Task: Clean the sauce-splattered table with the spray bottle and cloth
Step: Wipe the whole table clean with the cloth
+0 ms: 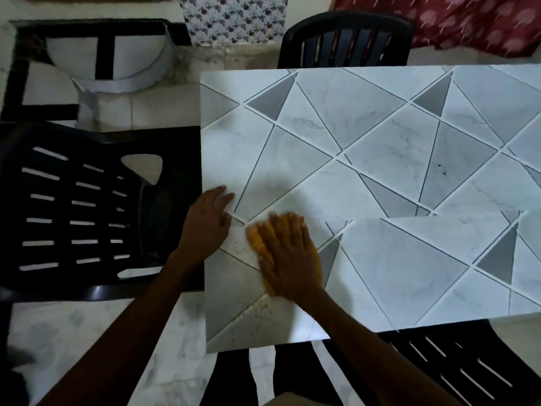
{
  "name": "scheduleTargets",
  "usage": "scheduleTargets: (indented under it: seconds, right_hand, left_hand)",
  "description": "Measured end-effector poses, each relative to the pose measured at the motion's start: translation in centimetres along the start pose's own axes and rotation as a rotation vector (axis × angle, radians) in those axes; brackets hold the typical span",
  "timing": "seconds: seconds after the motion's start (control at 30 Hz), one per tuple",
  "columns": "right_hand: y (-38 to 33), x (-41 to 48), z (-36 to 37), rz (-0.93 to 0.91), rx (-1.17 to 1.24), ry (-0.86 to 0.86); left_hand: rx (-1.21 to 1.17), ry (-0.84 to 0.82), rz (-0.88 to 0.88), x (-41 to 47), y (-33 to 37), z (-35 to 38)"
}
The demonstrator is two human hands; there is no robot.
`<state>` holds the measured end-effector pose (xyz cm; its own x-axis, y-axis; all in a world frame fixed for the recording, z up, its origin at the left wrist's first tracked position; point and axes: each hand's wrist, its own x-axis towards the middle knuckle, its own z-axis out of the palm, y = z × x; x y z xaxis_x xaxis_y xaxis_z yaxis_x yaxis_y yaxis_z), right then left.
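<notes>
Right, closest in, at five o'clock, a black slatted chair [456, 367] sits tucked under the near edge of the table [380, 148]. Just above that edge, at seven o'clock on the tabletop, a smear of yellowish sauce specks [257, 313] dots the grey and white triangle pattern. Up from the smear, the right hand [288, 256] lies flat with its fingers straight and spread, pressing down on the orange cloth [257, 240], which peeks out on both sides of the palm. Beside it, at nine o'clock, the left hand [207, 221] rests flat on the table's edge, fingers extended and holding nothing. Off the table at nine o'clock stands a second black chair [73, 200]. Farther across the top, towards three o'clock, a few dark spots [441, 169] mark a grey tile. At twelve o'clock a third black chair [345, 39] faces the far edge, with red patterned fabric [456, 22] behind it.
</notes>
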<state>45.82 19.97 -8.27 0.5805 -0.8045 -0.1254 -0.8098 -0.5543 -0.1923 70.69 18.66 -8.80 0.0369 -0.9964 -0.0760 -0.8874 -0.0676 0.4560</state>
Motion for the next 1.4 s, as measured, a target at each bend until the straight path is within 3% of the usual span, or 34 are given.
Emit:
scheduleTargets:
  seconds: [0.1, 0.23, 0.33, 0.4, 0.5, 0.63, 0.7, 0.8, 0.9, 1.0, 1.1, 1.2, 1.3, 1.4]
  right_hand:
    - [2.7, -7.1, 0.4, -0.103, -0.047, 0.059]
    - [8.4, -5.3, -0.9, 0.357, -0.071, -0.042]
    - [4.7, 2.9, -1.2, 0.532, -0.003, 0.038]
    - [-0.4, 6.6, -0.7, 0.412, 0.008, 0.059]
    - [-6.4, 4.3, 0.7, 0.162, -0.021, 0.040]
    - [-5.5, -4.5, 1.7, -0.072, -0.058, 0.010]
    - [-2.5, -6.5, 1.4, -0.051, -0.079, -0.032]
    - [0.2, -2.8, 0.1, 0.279, -0.043, -0.027]
    - [-3.4, 4.9, 0.1, 0.494, 0.012, 0.035]
    - [-10.0, 7.0, 1.6, 0.368, 0.028, 0.057]
    - [-14.2, 0.1, 2.5, 0.188, 0.021, 0.058]
    - [-13.2, -7.9, 3.1, 0.039, 0.008, 0.041]
    - [-9.1, -8.1, 3.0, 0.280, 0.010, -0.023]
    - [-8.3, -1.6, 2.1, 0.552, 0.054, 0.009]
  left_hand:
    - [-0.020, 0.006, 0.011, -2.4, -0.9, -0.2]
    - [-0.110, 0.015, -0.040, -5.0, -0.2, 0.1]
    - [-0.225, 0.027, -0.074, -6.8, 0.1, 0.4]
    - [-0.291, 0.041, -0.103, -7.6, 0.3, 0.1]
    - [-0.442, 0.072, -0.264, -8.3, 1.0, -0.6]
    - [-0.755, 0.050, -0.560, -8.3, 1.1, -1.2]
    - [-0.814, 0.008, -0.573, -8.7, 0.7, -1.4]
    - [-0.907, -0.044, -0.606, -9.6, 0.3, -1.4]
    - [-1.041, -0.072, -0.696, -10.5, 0.6, -1.6]
    - [-1.192, -0.103, -0.797, -11.6, 0.9, -2.2]
    - [-1.208, -0.137, -0.843, -12.9, 0.5, -2.1]
    - [-1.249, -0.165, -0.864, -14.0, 0.9, -1.9]
    - [-1.302, -0.197, -0.871, -14.6, 1.3, -2.3]
    - [-1.301, -0.238, -0.879, -15.5, 0.8, -2.4]
